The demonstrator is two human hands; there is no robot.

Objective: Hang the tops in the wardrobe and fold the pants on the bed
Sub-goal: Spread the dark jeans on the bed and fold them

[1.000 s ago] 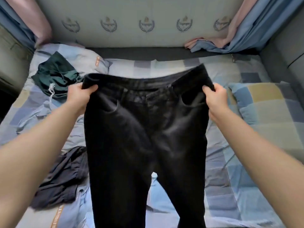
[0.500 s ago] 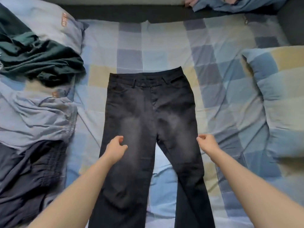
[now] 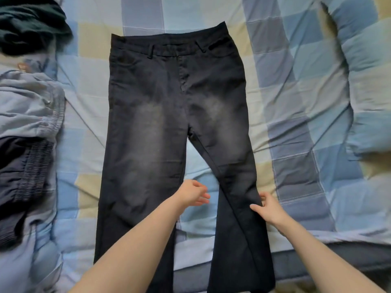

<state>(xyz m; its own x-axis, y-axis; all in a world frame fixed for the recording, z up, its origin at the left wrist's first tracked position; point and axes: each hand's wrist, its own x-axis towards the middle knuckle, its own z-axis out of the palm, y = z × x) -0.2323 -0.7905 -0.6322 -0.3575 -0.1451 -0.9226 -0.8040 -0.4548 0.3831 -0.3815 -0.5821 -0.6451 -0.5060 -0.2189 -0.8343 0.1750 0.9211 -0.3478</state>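
Note:
Black faded pants [image 3: 169, 115] lie flat and face up on the checked bed cover [image 3: 285, 102], waistband at the far end, legs spread towards me. My left hand [image 3: 193, 195] hovers with relaxed fingers over the gap between the two legs, holding nothing. My right hand [image 3: 267, 210] rests at the outer edge of the right leg near the knee, thumb on top of the fabric and fingers at the seam, pinching it.
A dark green garment [image 3: 27, 24] lies crumpled at the far left. Below it sit a grey-blue garment [image 3: 29, 106] and a dark navy one with an elastic band [image 3: 23, 176]. A checked pillow [image 3: 368, 81] lies at the right. The bed's near edge [image 3: 317, 259] runs under my right forearm.
The pants went from held up by the waistband to lying flat. Both hands moved down the legs; my left hand shifted right over the gap, my right hand took the right leg's edge.

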